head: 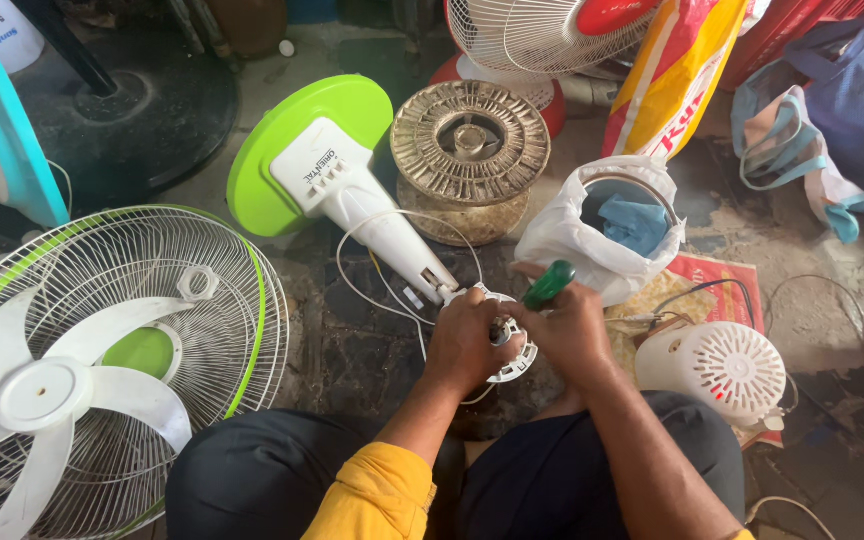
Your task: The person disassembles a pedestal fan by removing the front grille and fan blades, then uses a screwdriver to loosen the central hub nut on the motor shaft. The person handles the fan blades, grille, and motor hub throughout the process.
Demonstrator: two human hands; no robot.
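Right hand (pixel 574 330) is wrapped tight round a green-handled screwdriver (pixel 548 285), handle poking up and far-left out of the fist, tip hidden down in the work. Left hand (pixel 467 338) sits just beside it, fingers curled and clamped on a round white fan motor housing (pixel 514 362), held above the lap at the near centre. That housing meets the white fan neck (pixel 387 232), which runs far-left to a lime-green round fan base (pixel 287 150) lying tilted on the floor; a thin white cord (pixel 372 300) loops around the neck. Just right of the hands, a white vented motor cover (pixel 720 370) rests on red-and-yellow printed paper (pixel 712 285). Beyond the hands, a white plastic bag (pixel 592 245) holds something blue, and a dusty round metal piece (pixel 470 150) stands farther back. At near left, a wire fan guard (pixel 202 330) with white blades (pixel 62 385) lies flat.
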